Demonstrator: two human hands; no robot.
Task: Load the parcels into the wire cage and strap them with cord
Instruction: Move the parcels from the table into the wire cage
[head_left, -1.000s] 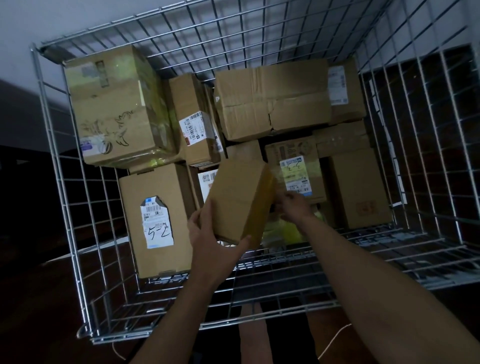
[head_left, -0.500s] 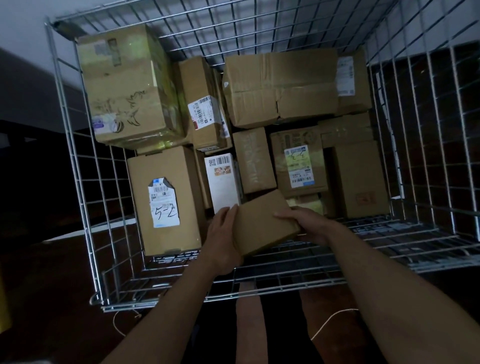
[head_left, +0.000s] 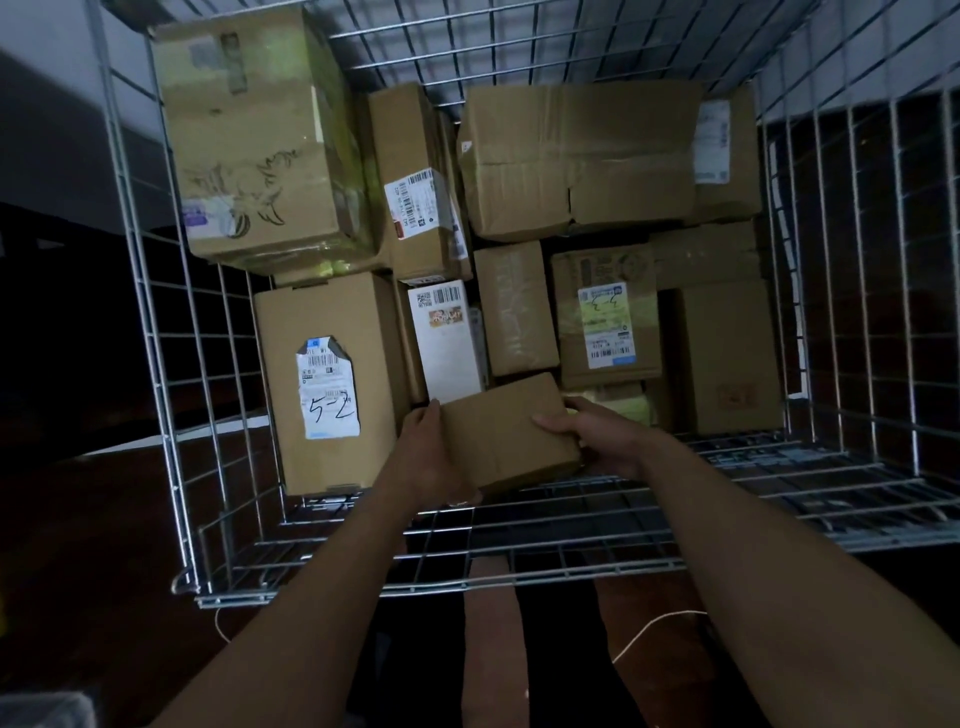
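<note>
A small plain brown parcel (head_left: 506, 434) lies low inside the wire cage (head_left: 171, 322), near its front edge. My left hand (head_left: 428, 449) grips the parcel's left side. My right hand (head_left: 597, 439) holds its right end, fingers over the top. Several cardboard parcels fill the cage behind it, among them a tall box marked "5-2" (head_left: 324, 379), a white box (head_left: 449, 338) and a labelled box (head_left: 605, 319). A thin pale cord (head_left: 654, 629) lies on the dark floor in front of the cage.
A big box (head_left: 254, 135) stands at the cage's back left and a wide flat one (head_left: 576, 156) at the back middle. The front panel (head_left: 519, 551) of the cage lies folded down toward me. My legs show below it.
Both hands have lowered the small parcel from an upright tilt down flat into the front of the cage. The view has moved closer to the cage.
</note>
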